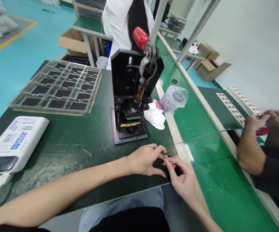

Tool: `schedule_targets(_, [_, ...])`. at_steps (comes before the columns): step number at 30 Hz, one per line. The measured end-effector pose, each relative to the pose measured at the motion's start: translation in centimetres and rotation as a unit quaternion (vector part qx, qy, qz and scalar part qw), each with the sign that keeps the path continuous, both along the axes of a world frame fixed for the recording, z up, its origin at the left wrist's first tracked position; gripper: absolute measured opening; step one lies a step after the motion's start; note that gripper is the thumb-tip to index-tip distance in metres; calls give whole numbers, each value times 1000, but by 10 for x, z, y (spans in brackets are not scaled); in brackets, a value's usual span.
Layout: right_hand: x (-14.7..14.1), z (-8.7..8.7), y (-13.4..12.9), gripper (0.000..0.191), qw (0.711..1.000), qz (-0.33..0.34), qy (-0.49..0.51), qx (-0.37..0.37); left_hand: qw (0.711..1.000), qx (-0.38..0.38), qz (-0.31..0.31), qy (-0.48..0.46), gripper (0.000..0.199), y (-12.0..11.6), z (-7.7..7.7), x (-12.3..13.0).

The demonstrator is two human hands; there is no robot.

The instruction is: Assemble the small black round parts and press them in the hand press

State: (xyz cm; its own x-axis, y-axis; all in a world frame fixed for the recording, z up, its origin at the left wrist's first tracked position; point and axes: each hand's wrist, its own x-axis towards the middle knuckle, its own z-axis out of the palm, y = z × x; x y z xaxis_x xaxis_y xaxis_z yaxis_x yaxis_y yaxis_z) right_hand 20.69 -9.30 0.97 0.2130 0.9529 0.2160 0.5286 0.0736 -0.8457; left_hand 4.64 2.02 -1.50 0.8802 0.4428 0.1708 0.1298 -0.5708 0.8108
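Observation:
Near the front edge of the dark green table, my left hand (144, 161) grips a small black part (159, 165) with a rounded outline between thumb and fingers. My right hand (181, 175) is closed in a pinch against the same part. A thin sliver shows at its fingertips, too small to name. Just beyond my hands stands a black toggle press (129, 74) with a red handle (141, 38). In its base lie a yellow strip (130, 124) and a round black recess (131, 129).
At the left are a clear compartment tray (57, 85) with dark pieces and a white power bank (21, 138) with a cable. Crumpled tissue (155, 116) and a plastic bag (174, 98) sit right of the press. Beside the green conveyor (214, 154), another person's hands (266, 120) work.

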Motion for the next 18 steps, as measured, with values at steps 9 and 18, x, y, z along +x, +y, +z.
schedule_targets(9, [3, -3, 1, 34, 994, -69, 82, -31, 1000, -11, 9, -9, 69, 1, 2, -1])
schedule_targets(18, [17, -13, 9, 39, 948, -152, 279, -9, 999, -35, 8, -17, 71, 4, 4, -6])
